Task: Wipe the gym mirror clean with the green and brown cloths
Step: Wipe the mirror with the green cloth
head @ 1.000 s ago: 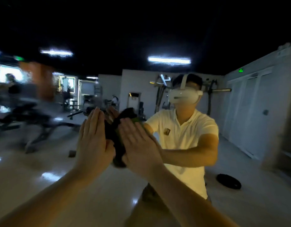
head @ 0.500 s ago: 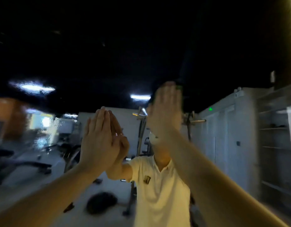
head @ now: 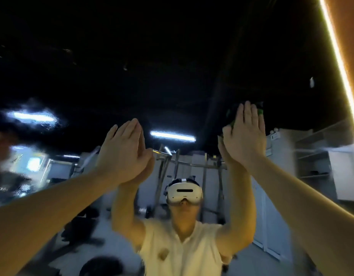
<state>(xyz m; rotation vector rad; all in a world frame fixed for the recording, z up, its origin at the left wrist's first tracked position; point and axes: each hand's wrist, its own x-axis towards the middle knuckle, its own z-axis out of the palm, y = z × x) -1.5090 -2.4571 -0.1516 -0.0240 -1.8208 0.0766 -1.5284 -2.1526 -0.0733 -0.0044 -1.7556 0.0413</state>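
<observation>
Rightward swings my right hand (head: 244, 136), straight fingers pressing the green cloth (head: 259, 112) to the mirror (head: 172, 76); my left hand (head: 122, 152) lies flat, fingers straight, on the glass.

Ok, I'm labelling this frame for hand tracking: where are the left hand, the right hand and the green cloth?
left hand (head: 122, 154): head view, back of the hand.
right hand (head: 244, 138): head view, back of the hand.
green cloth (head: 260, 112): head view, edge showing beside the fingertips.
</observation>
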